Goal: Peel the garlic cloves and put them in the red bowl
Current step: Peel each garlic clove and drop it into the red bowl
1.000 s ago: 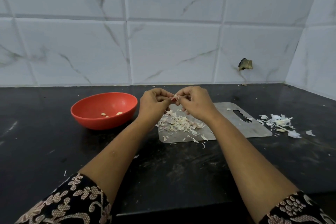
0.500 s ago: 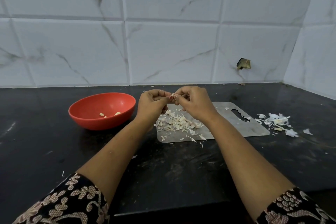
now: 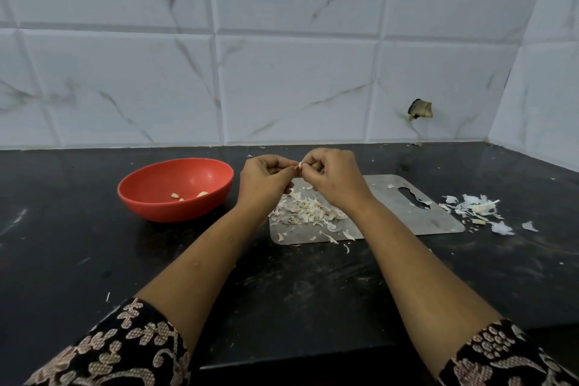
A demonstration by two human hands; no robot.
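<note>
My left hand (image 3: 264, 180) and my right hand (image 3: 333, 177) meet above the far left part of a steel cutting board (image 3: 416, 213). Both pinch one small garlic clove (image 3: 300, 165) between their fingertips; most of it is hidden by the fingers. Under the hands a heap of garlic skins and cloves (image 3: 305, 208) lies on the board. The red bowl (image 3: 175, 188) stands to the left of my left hand on the black counter, with a few peeled cloves (image 3: 188, 195) at its bottom.
A second scatter of white skins (image 3: 476, 207) lies on the black counter (image 3: 94, 260) right of the board. Tiled walls close the back and the right side. The counter's front edge runs just above my sleeves.
Both hands stay together on the clove over the board, with only small finger movement. The bowl and the heap have not moved.
</note>
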